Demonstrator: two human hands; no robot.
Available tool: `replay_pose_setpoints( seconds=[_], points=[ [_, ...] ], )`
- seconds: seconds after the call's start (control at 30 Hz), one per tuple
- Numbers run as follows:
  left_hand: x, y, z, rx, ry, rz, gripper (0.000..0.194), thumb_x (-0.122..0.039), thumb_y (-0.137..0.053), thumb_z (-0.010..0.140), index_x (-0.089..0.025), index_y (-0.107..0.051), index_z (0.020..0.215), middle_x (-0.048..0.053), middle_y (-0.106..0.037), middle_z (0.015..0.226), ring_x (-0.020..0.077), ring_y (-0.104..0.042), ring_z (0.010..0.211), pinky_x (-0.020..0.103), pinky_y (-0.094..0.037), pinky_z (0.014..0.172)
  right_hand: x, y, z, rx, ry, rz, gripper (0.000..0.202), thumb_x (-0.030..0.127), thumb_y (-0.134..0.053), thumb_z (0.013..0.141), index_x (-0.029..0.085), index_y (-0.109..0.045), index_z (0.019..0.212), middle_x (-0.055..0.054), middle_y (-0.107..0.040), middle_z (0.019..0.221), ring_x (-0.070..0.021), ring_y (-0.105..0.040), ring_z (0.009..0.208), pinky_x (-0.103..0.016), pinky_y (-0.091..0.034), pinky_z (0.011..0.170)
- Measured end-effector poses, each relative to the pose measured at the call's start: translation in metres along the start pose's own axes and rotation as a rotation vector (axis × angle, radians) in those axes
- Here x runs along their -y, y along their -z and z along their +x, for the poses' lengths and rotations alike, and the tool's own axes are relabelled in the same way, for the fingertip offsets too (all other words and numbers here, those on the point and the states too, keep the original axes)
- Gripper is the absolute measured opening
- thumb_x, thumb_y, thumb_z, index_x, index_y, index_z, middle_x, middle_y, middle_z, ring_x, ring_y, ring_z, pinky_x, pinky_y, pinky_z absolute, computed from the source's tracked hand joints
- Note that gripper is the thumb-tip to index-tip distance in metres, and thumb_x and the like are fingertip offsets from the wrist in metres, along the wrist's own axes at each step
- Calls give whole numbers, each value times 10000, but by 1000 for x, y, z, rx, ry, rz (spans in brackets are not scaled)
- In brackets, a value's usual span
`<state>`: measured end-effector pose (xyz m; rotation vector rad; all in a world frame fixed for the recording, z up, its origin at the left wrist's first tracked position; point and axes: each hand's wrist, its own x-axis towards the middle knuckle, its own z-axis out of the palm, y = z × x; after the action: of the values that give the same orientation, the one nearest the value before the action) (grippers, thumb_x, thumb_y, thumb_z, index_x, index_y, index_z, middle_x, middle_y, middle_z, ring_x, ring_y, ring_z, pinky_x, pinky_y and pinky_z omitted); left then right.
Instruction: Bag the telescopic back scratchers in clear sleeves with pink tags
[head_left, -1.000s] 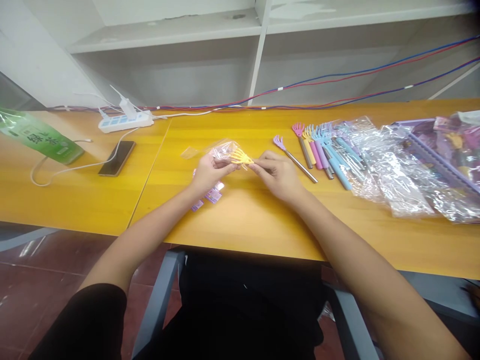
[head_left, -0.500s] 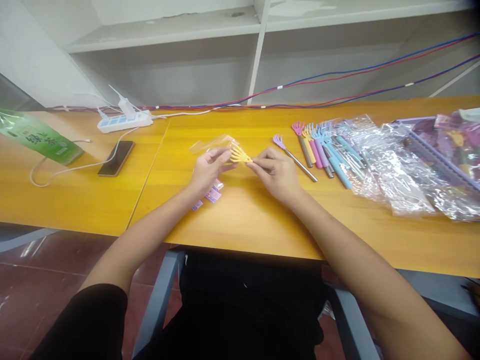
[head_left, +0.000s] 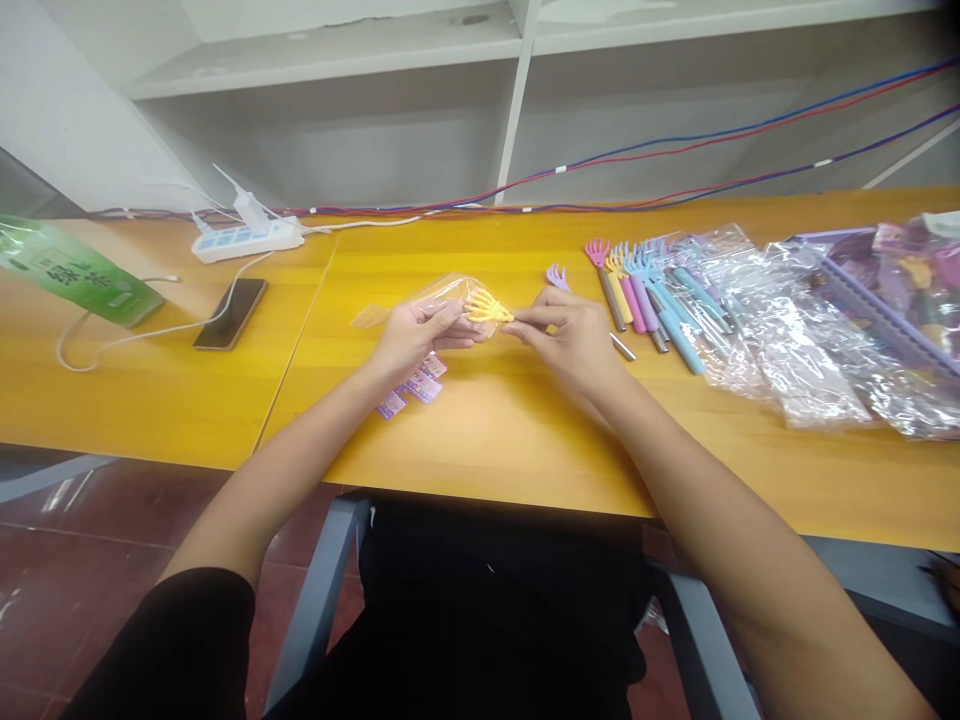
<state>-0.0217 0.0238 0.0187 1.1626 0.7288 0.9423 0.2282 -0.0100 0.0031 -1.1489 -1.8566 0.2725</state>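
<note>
A yellow claw-shaped scratcher [head_left: 489, 308] lies between my hands, its spread tines pointing left. My right hand [head_left: 571, 335] pinches it at the neck. My left hand [head_left: 421, 335] grips a clear plastic bag [head_left: 448, 288], which lies around or against the tines; which of the two I cannot tell. Small purple printed cards [head_left: 424, 386] lie just below my left hand. Behind my right hand a purple scratcher [head_left: 556, 277] is partly hidden. Further right, several scratchers [head_left: 637, 290] in pink, yellow and blue lie side by side.
Clear plastic bags [head_left: 802, 340] are heaped at the right beside a purple basket [head_left: 885, 300]. On the left are a black phone [head_left: 231, 314], a white power strip [head_left: 247, 240] with cables and a green bottle [head_left: 82, 275]. Shelves [head_left: 337, 60] stand behind the table.
The yellow scratcher and my right hand have shifted slightly right, now covering part of the purple scratcher. The clear bag is spread wider around the tines, and more of the cards shows.
</note>
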Motion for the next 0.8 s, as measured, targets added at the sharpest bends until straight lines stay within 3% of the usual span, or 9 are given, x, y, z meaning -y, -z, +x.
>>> replay_pose_setpoints(
  seconds=[0.2,0.33,0.47,0.67,0.8],
  points=[
    [3,1,-1,71,11,38,556,-632,-896,799,-106,-825,965,182,-854,1031,302,-848,988,390,-700,908,2,2,-1,10,-52,57,360,598,-818,918,277,-868,1073,-50,-735,830,-216,-668,715,-388,-558,752],
    [3,0,-2,100,16,55,562,-639,-886,808,-102,-829,963,193,-849,1074,298,-847,992,398,-690,936,3,1,-1,-14,-128,131,654,681,-889,797,278,-779,1301,-37,-759,842,-240,-731,770,-390,-615,807],
    [5,-5,-5,86,-7,122,546,-596,-926,774,-102,-830,986,183,-848,1071,295,-841,998,413,-685,948,7,-2,-1,-19,-171,156,789,751,-897,728,272,-736,1334,-39,-757,837,-255,-755,814,-386,-637,820],
    [12,-8,-6,-48,-105,209,440,-497,-927,779,-124,-814,981,128,-851,1001,232,-820,940,366,-672,918,11,-2,-1,78,-174,175,710,697,-872,813,241,-715,1333,-58,-774,895,-240,-724,785,-390,-604,801],
    [9,-2,1,-208,-173,151,377,-446,-923,768,-137,-773,924,95,-840,930,185,-801,857,319,-660,868,2,8,-2,259,-199,70,416,549,-821,912,221,-760,1160,-66,-786,945,-224,-695,788,-363,-547,750]
  ],
)
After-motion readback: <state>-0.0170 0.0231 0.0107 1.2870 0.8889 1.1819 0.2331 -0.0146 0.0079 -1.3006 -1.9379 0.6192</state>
